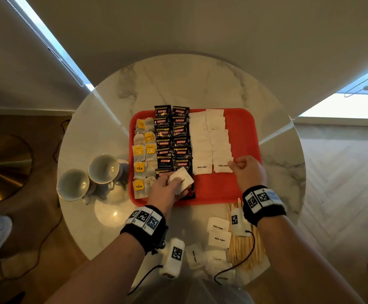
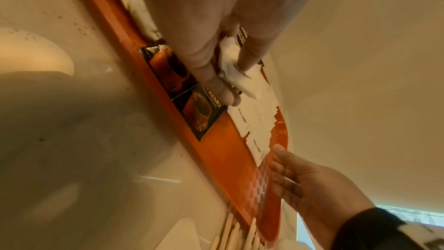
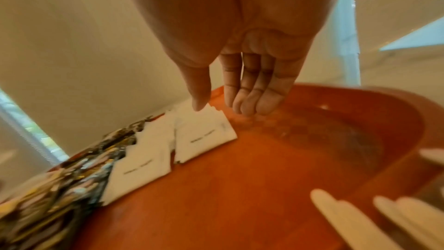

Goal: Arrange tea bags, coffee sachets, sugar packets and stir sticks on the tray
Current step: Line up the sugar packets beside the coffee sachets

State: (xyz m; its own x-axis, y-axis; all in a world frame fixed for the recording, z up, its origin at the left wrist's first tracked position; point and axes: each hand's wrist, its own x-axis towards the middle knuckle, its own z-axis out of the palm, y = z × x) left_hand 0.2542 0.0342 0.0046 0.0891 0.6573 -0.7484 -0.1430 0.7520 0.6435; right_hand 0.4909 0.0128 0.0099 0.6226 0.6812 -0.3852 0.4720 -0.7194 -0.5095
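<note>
A: Red tray [image 1: 242, 189] on the round marble bench [image 1: 178, 84]. Filled left to right: tea bags [image 1: 139, 167] with yellow tags, black coffee sachets [image 1: 172, 137] in two columns, white sugar packets [image 1: 209, 139] in two overlapping columns.

B: Left hand [image 1: 164, 191]?

A: Over the tray's near edge, at the foot of the coffee columns. Grip closed around a small stack of white packets [image 1: 181, 179], thumb on top, fingers underneath. Same pinch plain in the left wrist view [image 2: 238, 77].

B: Right hand [image 1: 247, 170]?

A: Over the right part of the tray, just beside the nearest packet of the right sugar column. Fingers straight and close together in the right wrist view [image 3: 250, 90], thumb tip above that packet's corner; nothing held. Touching or just clear of it: cannot tell.

B: Off the tray?

A: Wooden stir sticks [image 1: 244, 249] in a bundle on the bench near the right wrist, loose sugar packets [image 1: 219, 232] beside them. Two cups [image 1: 91, 176] left of the tray.
</note>
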